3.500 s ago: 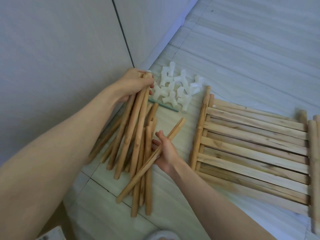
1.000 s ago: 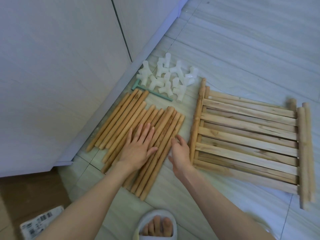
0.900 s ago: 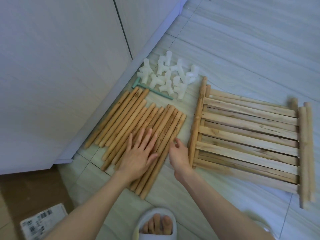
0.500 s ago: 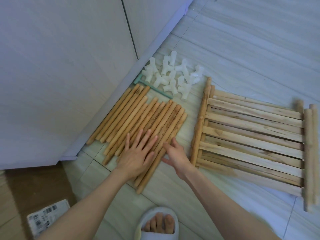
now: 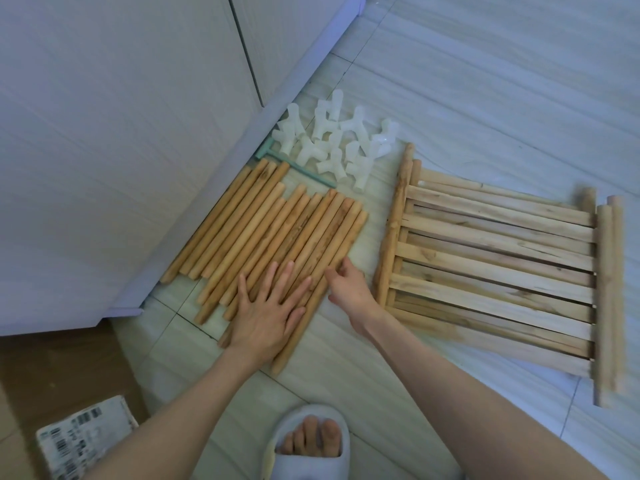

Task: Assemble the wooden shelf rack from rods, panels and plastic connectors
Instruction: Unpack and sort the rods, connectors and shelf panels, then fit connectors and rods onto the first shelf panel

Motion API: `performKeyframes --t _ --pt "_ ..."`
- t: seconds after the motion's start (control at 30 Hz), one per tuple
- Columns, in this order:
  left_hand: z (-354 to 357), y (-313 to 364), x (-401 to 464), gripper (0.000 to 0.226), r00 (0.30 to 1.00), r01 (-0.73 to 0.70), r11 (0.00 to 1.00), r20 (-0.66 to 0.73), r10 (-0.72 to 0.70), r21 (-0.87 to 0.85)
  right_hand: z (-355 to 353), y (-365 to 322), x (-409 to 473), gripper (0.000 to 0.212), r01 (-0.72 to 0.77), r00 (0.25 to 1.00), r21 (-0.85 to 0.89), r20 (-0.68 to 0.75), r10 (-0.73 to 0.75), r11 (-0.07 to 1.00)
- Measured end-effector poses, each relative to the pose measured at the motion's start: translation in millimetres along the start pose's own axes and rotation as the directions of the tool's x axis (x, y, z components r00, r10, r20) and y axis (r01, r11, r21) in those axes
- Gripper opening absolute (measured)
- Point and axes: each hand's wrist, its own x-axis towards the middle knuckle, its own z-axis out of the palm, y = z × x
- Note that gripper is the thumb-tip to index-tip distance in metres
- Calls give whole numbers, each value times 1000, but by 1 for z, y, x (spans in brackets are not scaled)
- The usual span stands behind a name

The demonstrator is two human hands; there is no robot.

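Wooden rods still flattened, left hand unmoved

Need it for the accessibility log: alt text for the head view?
A left hand lies flat on a row of wooden rods on the floor, right hand at its edge. White plastic connectors lie beyond, slatted panels right.

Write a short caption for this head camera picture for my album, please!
Left hand flat on a row of wooden rods, right hand beside it, near plastic connectors and slatted panels.
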Motion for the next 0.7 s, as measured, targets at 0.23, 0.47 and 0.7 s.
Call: performKeyframes --t 0.23,0.47,0.7 --pt "4 14 14 51 1000 -6 1000 20 6 7 -23 -18 -9 41 -34 997 -60 60 38 998" --pt "-35 64 29 57 995 -89 942 -81 66 -325 -119 -27 -48 31 353 927 -748 197 -320 562" --pt "-40 150 39 87 995 43 686 91 35 -726 -236 71 -68 80 164 960 -984 174 -221 -64"
